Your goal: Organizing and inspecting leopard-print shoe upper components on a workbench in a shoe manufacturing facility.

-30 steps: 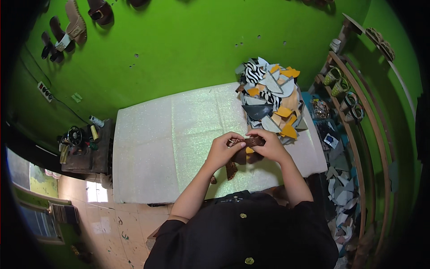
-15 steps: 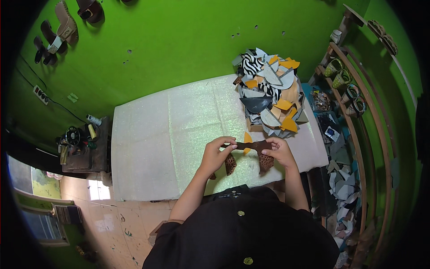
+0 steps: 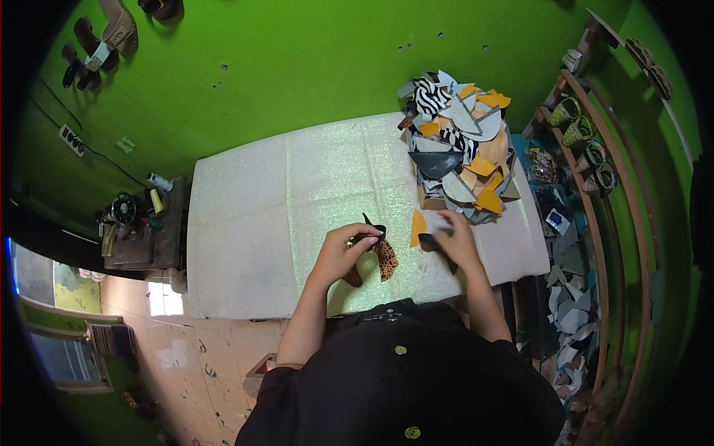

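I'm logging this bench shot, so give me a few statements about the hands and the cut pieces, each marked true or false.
1. The left hand holds a leopard-print piece. True.
2. The right hand rests on the pile of cut pieces. False: it is on the white table cover, below the pile.
3. An orange piece lies between the hands. True.
4. The wall is blue. False: green.

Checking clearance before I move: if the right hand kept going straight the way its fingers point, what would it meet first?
The right hand points up-left, so probably the orange cut piece lying just ahead, with the heap of cut pieces beyond; depth is unclear.
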### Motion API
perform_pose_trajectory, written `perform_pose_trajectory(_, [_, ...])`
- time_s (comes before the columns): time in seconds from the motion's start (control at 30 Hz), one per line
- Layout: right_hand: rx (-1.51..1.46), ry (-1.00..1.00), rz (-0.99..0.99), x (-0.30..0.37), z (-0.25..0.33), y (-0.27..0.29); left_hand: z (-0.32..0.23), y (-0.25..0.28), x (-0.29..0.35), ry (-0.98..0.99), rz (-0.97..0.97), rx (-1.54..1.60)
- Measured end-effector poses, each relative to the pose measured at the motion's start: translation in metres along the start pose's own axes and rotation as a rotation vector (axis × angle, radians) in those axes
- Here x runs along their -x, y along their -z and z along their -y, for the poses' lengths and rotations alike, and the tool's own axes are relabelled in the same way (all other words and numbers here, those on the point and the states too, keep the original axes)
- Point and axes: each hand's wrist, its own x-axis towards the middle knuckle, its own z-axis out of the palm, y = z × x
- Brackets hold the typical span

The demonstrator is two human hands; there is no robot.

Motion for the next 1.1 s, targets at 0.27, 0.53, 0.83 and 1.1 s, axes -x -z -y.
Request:
perform_pose_trajectory(0.27, [-0.222, 0.485, 0.633, -0.067, 0.095, -0.039, -0.007, 0.009, 0.005, -0.013, -0.075, 0.035])
perform_pose_trajectory(0.53, [-0.418, 0.160, 1.215, -0.103, 0.104, -0.057, 0.004, 0.022, 0.010, 0.043, -0.344, 0.186])
perform_pose_trajectory(0.83, [-0.450, -0.001, 0.925, -0.081, 0.073, -0.063, 0.024, 0.041, 0.023, 0.158, -0.510, 0.241])
perform_pose_trajectory(1.1, [-0.113, -0.132, 0.350, -0.018, 0.026, -0.102, 0.089, 0.003, 0.032, 0.280, -0.588, -0.027])
